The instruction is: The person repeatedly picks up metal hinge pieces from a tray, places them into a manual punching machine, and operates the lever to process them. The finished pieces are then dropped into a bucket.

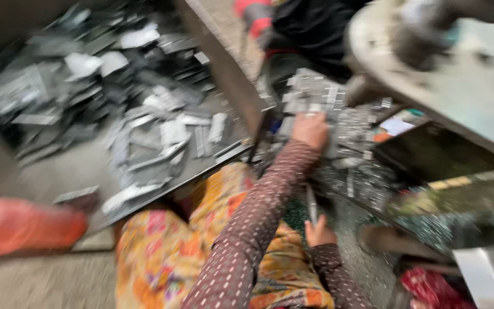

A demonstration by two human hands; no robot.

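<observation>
Motion blur throughout; detail soft. Orange-red bundle (27,224) at lower left of the frame, lying on the grey floor (41,280). Above it, upper left, a shallow dark tray (227,80) heaped with flat grey and white metal scraps (144,114), loosely scattered and overlapping. Lower centre: yellow-orange patterned cloth (161,252) over the person's lap. Left hand (310,129), on a maroon dotted sleeve (253,229), reaches up to frame centre and rests on a pile of small silvery metal pieces (315,94); fingers curled down into the pile, but blur hides whether they grip anything. Right hand (319,233), lower centre right and well below the left, is closed around a thin grey metal strip (311,205) held roughly upright. More small pieces (367,177) spread just right of both hands. Upper right: a worn round pale surface (458,86). Lower right corner: a red cloth (430,286) beside a pale flat sheet (487,274).
</observation>
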